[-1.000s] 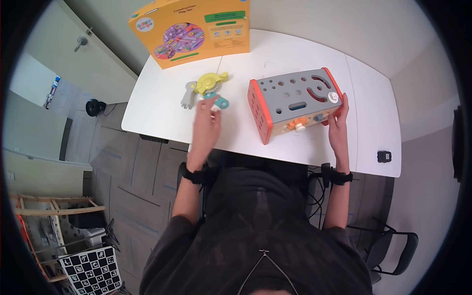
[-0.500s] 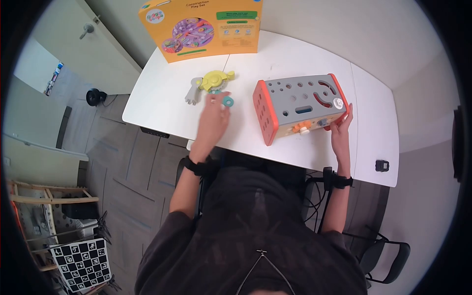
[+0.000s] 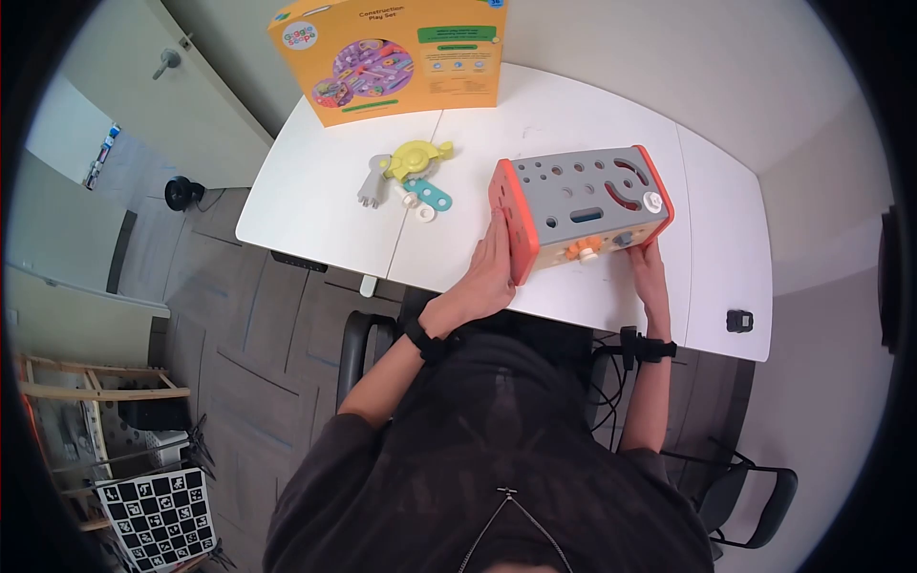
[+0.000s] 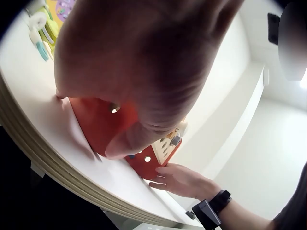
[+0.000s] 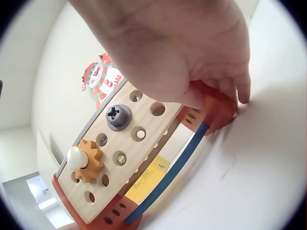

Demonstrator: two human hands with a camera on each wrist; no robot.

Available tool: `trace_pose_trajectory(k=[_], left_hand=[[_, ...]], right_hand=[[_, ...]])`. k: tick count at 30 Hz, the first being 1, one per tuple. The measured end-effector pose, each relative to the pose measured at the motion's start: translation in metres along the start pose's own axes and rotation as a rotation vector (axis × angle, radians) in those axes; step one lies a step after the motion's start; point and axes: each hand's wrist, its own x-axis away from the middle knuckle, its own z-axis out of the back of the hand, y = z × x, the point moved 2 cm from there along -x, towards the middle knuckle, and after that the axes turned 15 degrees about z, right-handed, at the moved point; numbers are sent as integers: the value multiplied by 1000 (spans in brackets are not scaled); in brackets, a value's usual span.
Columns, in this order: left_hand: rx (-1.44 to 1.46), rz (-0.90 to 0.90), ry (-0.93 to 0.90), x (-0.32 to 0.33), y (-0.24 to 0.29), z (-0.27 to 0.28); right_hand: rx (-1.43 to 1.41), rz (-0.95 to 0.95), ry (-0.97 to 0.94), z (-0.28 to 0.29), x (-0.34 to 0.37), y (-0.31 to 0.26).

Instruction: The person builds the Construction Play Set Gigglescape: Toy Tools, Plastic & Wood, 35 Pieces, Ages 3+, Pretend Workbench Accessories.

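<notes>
A toy workbench [image 3: 564,201] with a grey top full of holes and red end panels stands on the table, between both hands. My left hand [image 3: 487,272] holds its left end panel, fingers along the outer side, and the thumb [image 4: 122,146] lies at the lower front edge. At the other end my right hand [image 3: 651,272] grips the lower front corner of the red panel, some fingertips hidden behind it. An orange gear [image 5: 96,165] with a white knob [image 5: 76,158] and a grey screw [image 5: 117,117] sit in the wooden front. A blue bar [image 5: 177,167] runs low along it.
Left of the workbench lie a yellow toy saw [image 3: 415,158], a grey toy piece [image 3: 373,181], a teal strip with holes [image 3: 430,194] and white pieces [image 3: 425,216]. A yellow play set box [image 3: 449,91] stands behind them. A small black device [image 3: 739,321] lies far right.
My left hand has left the small toy parts and moved right to the workbench's left panel. The teal strip and white pieces lie uncovered. My right hand has slid slightly lower on its corner.
</notes>
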Motion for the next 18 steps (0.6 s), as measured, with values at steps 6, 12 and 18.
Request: trace_pose_trajectory(k=[6,12,18], left_hand=[[125,68,133,13,-9,47],[65,323,494,17,-42,96],[-146,393,620,-6,-78,117]], right_hand=[[41,33,7,-1,1,17],[49,26,1,0,3,18],[48,-14,11,0,4,12]])
